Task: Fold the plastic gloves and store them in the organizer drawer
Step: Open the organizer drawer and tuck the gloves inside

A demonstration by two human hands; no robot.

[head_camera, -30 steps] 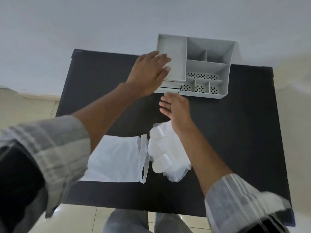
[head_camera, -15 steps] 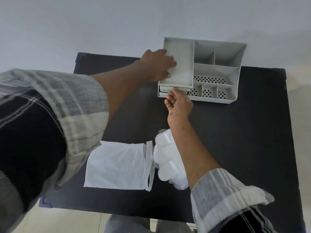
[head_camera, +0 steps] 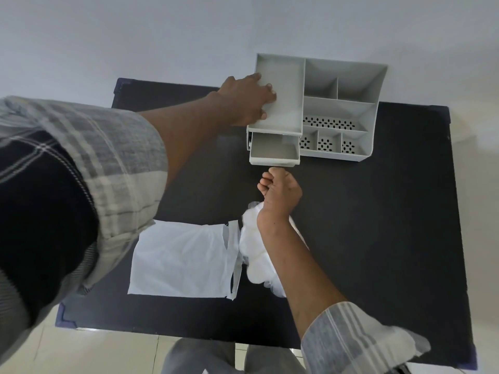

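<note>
A grey organizer (head_camera: 340, 103) stands at the far edge of the black table (head_camera: 378, 225). Its lower left drawer (head_camera: 274, 149) is pulled out toward me and looks bare inside. My left hand (head_camera: 247, 99) grips the organizer's left wall, with the fingers over the rim of the big compartment. Just in front of the drawer is my right hand (head_camera: 280, 191), its fingers curled at the drawer's front lip. A crumpled pile of clear plastic gloves (head_camera: 252, 255) lies in the middle of the table, partly under my right forearm.
A flat white plastic bag (head_camera: 181, 261) lies left of the gloves, touching them. The organizer has several open compartments, some with perforated floors. A wall runs behind the table, and pale floor tiles show at its near edge.
My left hand moved onto the organizer's left side and took hold. My right hand reached the drawer front, closed on it and drew the drawer out toward me.
</note>
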